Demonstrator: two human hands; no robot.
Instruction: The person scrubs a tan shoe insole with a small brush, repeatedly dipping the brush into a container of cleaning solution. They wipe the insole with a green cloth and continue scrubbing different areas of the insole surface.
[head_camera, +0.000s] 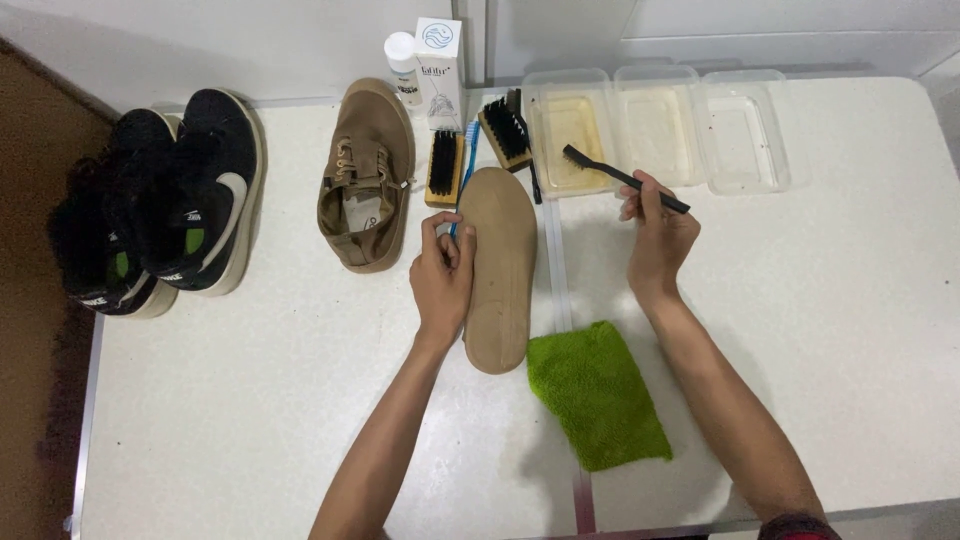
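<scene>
A tan shoe (497, 265) lies sole-up in the middle of the white table (250, 400). My left hand (444, 276) grips its left edge and holds it down. My right hand (657, 235) is raised to the right of the shoe and pinches a thin black brush (620, 177) by its handle, bristle end pointing toward the left-most plastic tray (570, 125). The matching tan shoe (367, 175) stands upright to the left. A green cloth (597, 394) lies below the overturned shoe.
Two wooden brushes with black bristles (443, 168) (505, 130) and a blue toothbrush (466, 165) lie behind the shoe. A white bottle (403, 65) and box (439, 70) stand at the back. Two more clear trays (655, 125) (742, 130) sit beside the first. Black sneakers (170, 200) rest far left.
</scene>
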